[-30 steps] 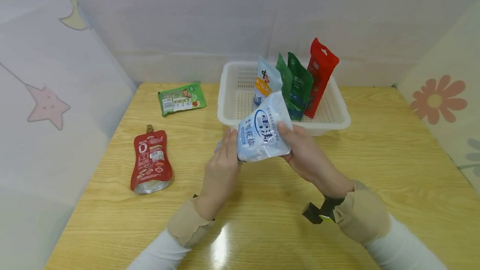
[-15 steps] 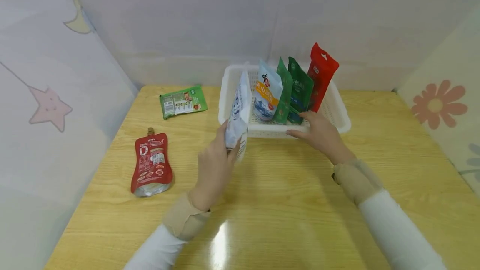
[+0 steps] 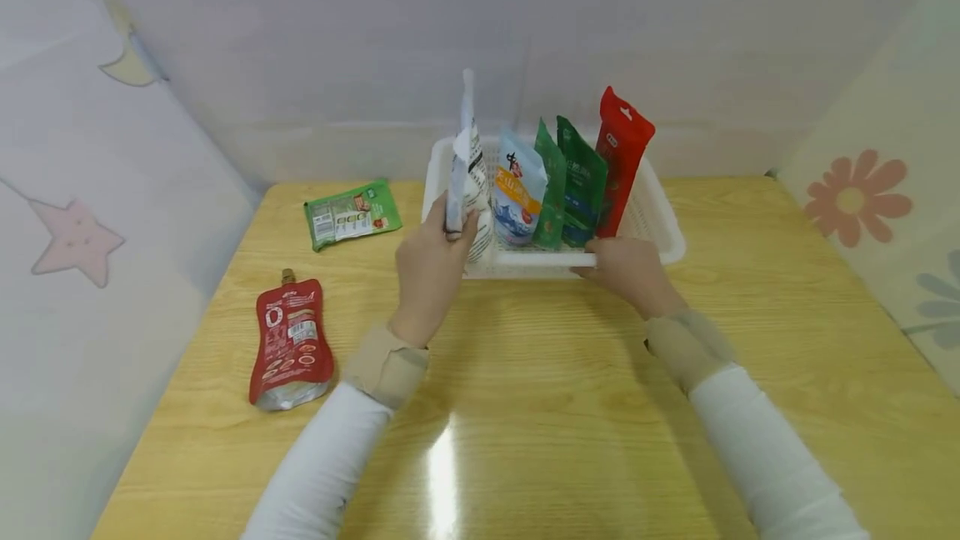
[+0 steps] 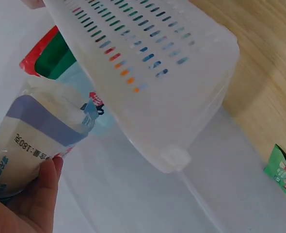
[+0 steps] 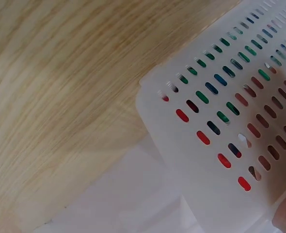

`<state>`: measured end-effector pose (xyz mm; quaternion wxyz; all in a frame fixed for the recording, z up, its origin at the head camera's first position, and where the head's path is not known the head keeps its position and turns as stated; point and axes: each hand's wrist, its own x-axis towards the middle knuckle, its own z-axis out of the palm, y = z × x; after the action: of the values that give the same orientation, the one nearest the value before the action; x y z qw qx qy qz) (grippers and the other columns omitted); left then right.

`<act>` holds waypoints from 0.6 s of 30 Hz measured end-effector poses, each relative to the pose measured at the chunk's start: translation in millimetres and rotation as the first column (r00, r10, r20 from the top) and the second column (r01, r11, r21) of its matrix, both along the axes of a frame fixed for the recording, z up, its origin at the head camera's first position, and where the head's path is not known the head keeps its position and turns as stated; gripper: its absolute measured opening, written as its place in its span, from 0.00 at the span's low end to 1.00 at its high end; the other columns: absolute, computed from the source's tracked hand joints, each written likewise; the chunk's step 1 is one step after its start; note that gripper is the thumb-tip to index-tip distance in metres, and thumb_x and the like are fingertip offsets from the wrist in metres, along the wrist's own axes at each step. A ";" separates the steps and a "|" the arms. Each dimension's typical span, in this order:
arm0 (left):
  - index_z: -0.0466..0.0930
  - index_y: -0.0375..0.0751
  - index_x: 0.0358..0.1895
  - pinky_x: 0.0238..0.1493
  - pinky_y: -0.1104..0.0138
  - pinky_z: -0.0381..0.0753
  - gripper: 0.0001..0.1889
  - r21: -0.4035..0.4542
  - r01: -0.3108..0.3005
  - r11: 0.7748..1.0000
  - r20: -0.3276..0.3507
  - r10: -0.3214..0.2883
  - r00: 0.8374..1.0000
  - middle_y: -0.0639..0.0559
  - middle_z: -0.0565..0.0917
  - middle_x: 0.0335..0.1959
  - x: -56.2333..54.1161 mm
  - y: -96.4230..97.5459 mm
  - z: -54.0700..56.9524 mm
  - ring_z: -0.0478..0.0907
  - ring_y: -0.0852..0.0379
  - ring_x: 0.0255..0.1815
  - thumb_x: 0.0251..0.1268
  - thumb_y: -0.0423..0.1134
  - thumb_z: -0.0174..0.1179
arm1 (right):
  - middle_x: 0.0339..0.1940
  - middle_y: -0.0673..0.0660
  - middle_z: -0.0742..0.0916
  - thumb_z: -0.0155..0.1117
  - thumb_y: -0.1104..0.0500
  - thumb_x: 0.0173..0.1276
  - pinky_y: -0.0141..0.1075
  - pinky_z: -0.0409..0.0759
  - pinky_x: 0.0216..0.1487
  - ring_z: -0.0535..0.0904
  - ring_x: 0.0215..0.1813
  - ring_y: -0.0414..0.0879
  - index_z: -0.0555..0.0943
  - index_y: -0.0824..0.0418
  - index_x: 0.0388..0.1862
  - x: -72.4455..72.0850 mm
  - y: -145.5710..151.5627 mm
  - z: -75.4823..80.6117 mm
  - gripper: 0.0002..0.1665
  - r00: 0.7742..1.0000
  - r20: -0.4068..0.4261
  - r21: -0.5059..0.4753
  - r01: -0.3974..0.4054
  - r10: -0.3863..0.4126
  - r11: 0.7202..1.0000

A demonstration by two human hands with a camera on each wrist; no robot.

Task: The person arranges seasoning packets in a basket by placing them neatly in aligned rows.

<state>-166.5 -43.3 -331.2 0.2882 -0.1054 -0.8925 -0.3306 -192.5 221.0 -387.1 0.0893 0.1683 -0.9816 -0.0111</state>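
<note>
My left hand (image 3: 431,269) grips a white and pale-blue bag of salt (image 3: 480,198), held upright and edge-on over the left end of a white plastic basket (image 3: 667,227). In the left wrist view, thumb and fingers pinch the salt bag (image 4: 41,131) at its lower end, beside the basket wall (image 4: 191,97). My right hand (image 3: 630,269) holds the basket's front rim. Inside stand a light-blue pouch (image 3: 520,190), a green pouch (image 3: 551,186), a dark green pouch (image 3: 581,182) and a tall red packet (image 3: 622,157) leaning right.
On the table (image 3: 525,407), left of the basket, lie a flat green packet (image 3: 354,215) and, nearer to me, a red spouted pouch (image 3: 291,344). A papered wall (image 3: 337,65) rises behind the basket.
My left hand has turned the salt bag edge-on and brought it forward over the basket's left end. My right hand has let go of the bag and taken hold of the basket's front rim.
</note>
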 end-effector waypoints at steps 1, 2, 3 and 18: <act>0.76 0.32 0.55 0.22 0.55 0.80 0.22 0.000 -0.003 1.000 0.006 0.003 1.000 0.36 0.87 0.32 -6.3 1.7 0.1 0.84 0.45 0.23 0.68 0.47 0.56 | 0.12 0.52 0.74 0.72 0.46 0.55 0.39 0.75 0.19 0.69 0.17 0.46 0.78 0.60 0.23 0.1 -0.8 0.9 0.20 1.000 0.012 -0.001 0.004 -0.004 1.000; 0.76 0.32 0.55 0.23 0.55 0.80 0.21 0.000 -0.007 1.000 0.015 0.007 1.000 0.36 0.87 0.33 -12.6 3.5 0.0 0.85 0.44 0.24 0.68 0.46 0.56 | 0.12 0.52 0.74 0.72 0.46 0.56 0.39 0.75 0.19 0.69 0.18 0.46 0.78 0.60 0.23 0.3 -1.4 1.7 0.20 1.000 0.025 -0.003 0.010 -0.010 1.000; 0.77 0.32 0.55 0.24 0.54 0.81 0.21 -0.001 -0.013 1.000 0.030 0.013 0.999 0.36 0.87 0.34 -18.7 5.4 -0.2 0.85 0.44 0.25 0.68 0.46 0.56 | 0.13 0.52 0.75 0.72 0.46 0.56 0.39 0.75 0.19 0.69 0.18 0.46 0.78 0.60 0.24 0.5 -2.1 2.4 0.20 0.999 0.035 -0.002 0.015 -0.015 1.000; 0.71 0.34 0.61 0.37 0.52 0.83 0.21 0.039 -0.064 0.997 0.331 0.048 0.942 0.38 0.85 0.45 -72.2 29.7 -17.5 0.86 0.43 0.39 0.72 0.43 0.50 | 0.13 0.54 0.76 0.73 0.46 0.55 0.42 0.79 0.23 0.71 0.18 0.47 0.80 0.62 0.27 3.5 -4.3 3.0 0.21 0.999 0.020 -0.021 0.041 -0.041 0.999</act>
<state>-238.7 -13.6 -348.7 0.1464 -0.0160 -0.9224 -0.3570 -189.0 216.7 -384.1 0.0813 0.1472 -0.9858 -0.0010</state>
